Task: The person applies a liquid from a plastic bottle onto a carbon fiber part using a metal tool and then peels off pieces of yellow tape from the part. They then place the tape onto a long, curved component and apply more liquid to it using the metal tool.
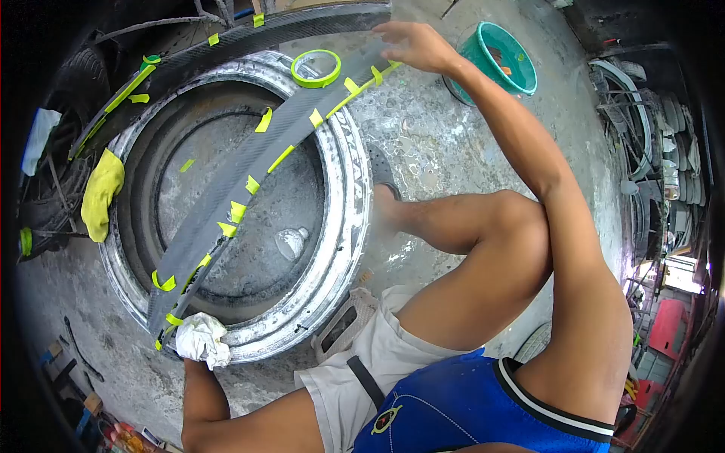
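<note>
My right hand (419, 45) reaches the upper end of a long dark carbon-fibre-look strip (291, 124). Its fingers are apart, close to the strip's end, and nothing can be seen in them. Short yellow-green tape pieces (316, 118) run along the strip's edge. A roll of yellow-green tape (337, 73) rests on the strip, left of my hand. The strip lies slantwise across a large tyre (355, 181) that is flat on the floor. My left hand is outside the picture.
A white crumpled cloth (202, 340) lies on the tyre's near rim, a yellow cloth (103, 195) at its left. A second dark taped strip (234, 41) curves behind. Beyond my hand stands a green bucket (491, 34). My bent legs flank the tyre. Stacked parts line the right side.
</note>
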`<state>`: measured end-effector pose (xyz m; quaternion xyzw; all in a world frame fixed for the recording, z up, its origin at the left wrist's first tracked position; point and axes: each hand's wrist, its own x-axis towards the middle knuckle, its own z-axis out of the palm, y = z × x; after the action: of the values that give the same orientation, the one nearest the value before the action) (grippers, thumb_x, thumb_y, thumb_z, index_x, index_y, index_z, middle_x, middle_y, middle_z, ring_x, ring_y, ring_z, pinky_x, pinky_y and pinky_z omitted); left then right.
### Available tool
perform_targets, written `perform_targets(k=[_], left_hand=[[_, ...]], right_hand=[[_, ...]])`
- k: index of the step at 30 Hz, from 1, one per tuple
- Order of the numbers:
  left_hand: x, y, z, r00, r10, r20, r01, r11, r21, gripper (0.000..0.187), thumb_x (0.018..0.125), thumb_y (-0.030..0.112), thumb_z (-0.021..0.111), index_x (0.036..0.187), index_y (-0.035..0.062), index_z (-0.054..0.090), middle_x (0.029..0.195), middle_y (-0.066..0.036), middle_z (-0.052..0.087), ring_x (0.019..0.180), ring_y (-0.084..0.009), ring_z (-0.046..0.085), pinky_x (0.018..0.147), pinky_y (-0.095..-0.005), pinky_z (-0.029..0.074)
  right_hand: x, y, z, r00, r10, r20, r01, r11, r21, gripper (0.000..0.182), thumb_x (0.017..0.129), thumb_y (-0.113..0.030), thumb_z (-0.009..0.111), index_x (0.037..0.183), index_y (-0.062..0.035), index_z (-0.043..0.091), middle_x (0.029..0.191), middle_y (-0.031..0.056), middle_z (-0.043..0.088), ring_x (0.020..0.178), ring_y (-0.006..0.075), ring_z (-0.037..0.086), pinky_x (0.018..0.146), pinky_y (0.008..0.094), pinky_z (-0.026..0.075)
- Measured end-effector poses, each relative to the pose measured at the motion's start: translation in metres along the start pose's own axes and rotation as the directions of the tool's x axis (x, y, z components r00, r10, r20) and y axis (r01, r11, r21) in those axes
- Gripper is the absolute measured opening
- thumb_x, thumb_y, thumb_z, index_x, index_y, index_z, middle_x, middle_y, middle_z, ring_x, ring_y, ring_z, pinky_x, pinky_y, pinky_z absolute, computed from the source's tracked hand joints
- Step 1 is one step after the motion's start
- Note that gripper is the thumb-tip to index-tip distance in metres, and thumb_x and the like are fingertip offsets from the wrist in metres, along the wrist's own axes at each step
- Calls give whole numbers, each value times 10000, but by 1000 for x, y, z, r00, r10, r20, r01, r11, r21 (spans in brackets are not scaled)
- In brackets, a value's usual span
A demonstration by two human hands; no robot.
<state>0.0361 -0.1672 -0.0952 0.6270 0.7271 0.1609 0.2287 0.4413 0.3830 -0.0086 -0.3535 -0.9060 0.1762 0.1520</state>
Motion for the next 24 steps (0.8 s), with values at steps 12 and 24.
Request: perform_targets(k=[12,24], left_hand=[[-108,117,-152,527,-420,-738,-280,735,-618,518,987,162,552,1373,-140,382,1490,-268,382,1403,-354,355,1208,-469,195],[-118,117,-149,500,-422,-756,-292,740,-606,594,984,198,573,1381,-180,344,1501,-310,332,1426,-383,308,1208,-494,180]], right_hand=[[-16,0,42,948,-308,84,310,825,-473,879,746,-97,680,1507,-4,249,1366,229,495,1282,360,475,1061,456,389],[-17,-13,28,936,-259,239,340,842,-419,765,821,14,514,1518,17,197,963,256,649,930,406,630,830,457,499]])
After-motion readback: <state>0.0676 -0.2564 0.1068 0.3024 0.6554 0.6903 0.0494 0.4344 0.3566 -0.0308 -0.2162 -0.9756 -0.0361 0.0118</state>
